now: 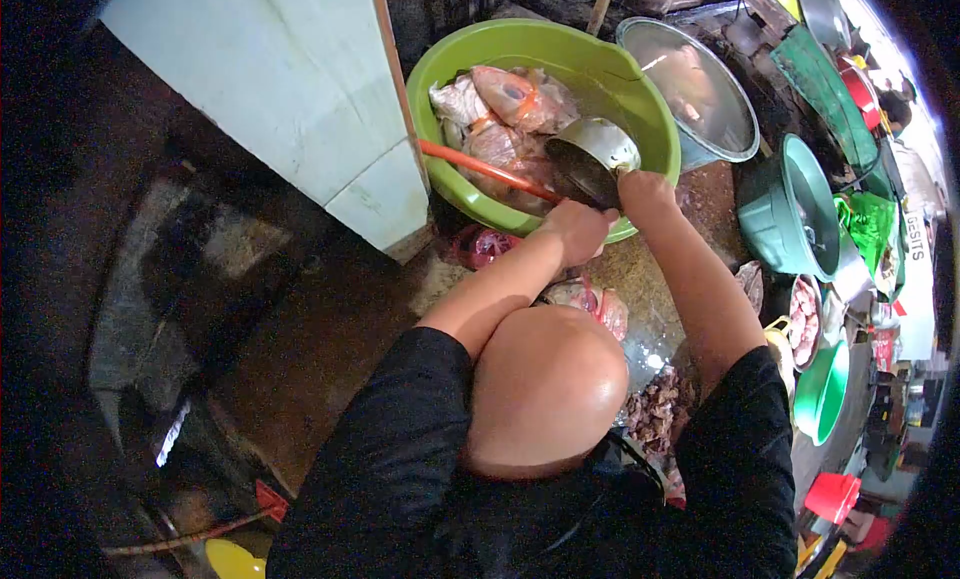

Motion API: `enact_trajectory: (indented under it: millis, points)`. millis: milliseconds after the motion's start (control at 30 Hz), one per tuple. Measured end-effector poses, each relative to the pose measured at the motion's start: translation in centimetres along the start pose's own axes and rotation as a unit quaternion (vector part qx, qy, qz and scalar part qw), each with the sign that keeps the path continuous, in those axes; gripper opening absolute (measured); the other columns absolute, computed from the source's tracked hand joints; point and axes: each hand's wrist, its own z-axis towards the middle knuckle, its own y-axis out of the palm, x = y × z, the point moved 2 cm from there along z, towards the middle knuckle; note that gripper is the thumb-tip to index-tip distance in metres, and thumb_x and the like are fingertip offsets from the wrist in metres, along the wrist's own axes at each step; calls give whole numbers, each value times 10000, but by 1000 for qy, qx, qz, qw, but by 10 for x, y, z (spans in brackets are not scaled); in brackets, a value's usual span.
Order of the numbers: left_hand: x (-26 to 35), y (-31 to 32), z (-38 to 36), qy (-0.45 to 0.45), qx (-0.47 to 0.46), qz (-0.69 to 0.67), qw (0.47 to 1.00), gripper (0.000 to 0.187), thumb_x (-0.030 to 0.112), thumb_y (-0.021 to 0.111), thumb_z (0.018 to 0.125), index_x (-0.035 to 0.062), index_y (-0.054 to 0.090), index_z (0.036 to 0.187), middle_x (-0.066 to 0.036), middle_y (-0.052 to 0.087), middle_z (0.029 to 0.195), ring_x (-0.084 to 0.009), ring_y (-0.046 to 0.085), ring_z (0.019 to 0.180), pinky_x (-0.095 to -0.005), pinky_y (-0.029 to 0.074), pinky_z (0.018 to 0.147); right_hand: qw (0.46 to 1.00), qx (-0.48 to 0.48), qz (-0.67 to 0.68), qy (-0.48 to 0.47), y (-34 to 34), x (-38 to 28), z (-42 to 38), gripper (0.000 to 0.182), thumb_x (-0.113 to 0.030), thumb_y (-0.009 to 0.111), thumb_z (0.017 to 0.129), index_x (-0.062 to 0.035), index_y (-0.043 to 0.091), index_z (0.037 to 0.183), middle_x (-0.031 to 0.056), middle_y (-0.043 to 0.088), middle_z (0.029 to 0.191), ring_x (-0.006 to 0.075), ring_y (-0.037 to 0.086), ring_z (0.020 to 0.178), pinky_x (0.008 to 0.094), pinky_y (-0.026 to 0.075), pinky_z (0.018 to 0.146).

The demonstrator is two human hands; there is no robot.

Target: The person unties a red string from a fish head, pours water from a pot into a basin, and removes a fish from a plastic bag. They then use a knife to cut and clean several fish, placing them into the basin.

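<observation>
A lime-green basin on the wet floor holds clear plastic bags of pinkish raw fish or meat. A metal ladle with a long orange handle lies across the basin, its bowl over the bags. My left hand is closed around the orange handle close to the bowl. My right hand is at the basin's near rim, pressed against the ladle's bowl, with its fingers hidden behind it. My bare knee is below both arms.
A white tiled pillar stands left of the basin. A metal basin of water and a dark green bucket sit to the right. Bags of meat, a green bowl and red containers crowd the floor at lower right.
</observation>
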Motion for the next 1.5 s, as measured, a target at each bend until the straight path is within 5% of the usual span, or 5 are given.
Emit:
enact_trajectory:
  millis: [500,700,900,1333,1500]
  points:
    - [-2,12,7,-3,64,-53,997,272,184,417,863,88,517,1098,-133,639,792,-319,633,712,-427,511,602,994,-42,96,-25,35,25,3,170,-169,550,798,-43,569,911,162,615,760,292,627,665,400,504,566]
    - [-1,12,5,-17,89,-58,994,293,253,466,851,102,533,1093,-109,639,812,-313,627,741,-406,512,627,623,-210,721,221,-7,24,-35,188,-293,550,855,-106,536,866,-19,431,537,79,392,399,236,327,339]
    - [3,-5,0,-53,-6,-77,996,330,217,548,736,45,520,1016,-170,634,868,-329,627,803,-436,497,686,531,-88,809,237,-57,37,-91,234,-261,527,878,-94,524,1042,-51,443,624,19,353,425,180,285,342]
    - [-2,-12,32,28,-125,101,987,499,441,521,812,52,478,1122,-214,598,999,-374,572,944,-440,441,815,594,-26,740,314,-136,85,-346,354,-139,569,827,35,454,1113,4,469,624,74,450,445,209,351,326]
    - [63,-41,90,17,-273,237,932,417,387,611,768,14,620,954,-111,641,942,-287,610,859,-407,466,773,701,-71,632,322,-101,79,-402,378,-194,627,749,50,531,1021,103,602,843,140,561,723,270,455,642]
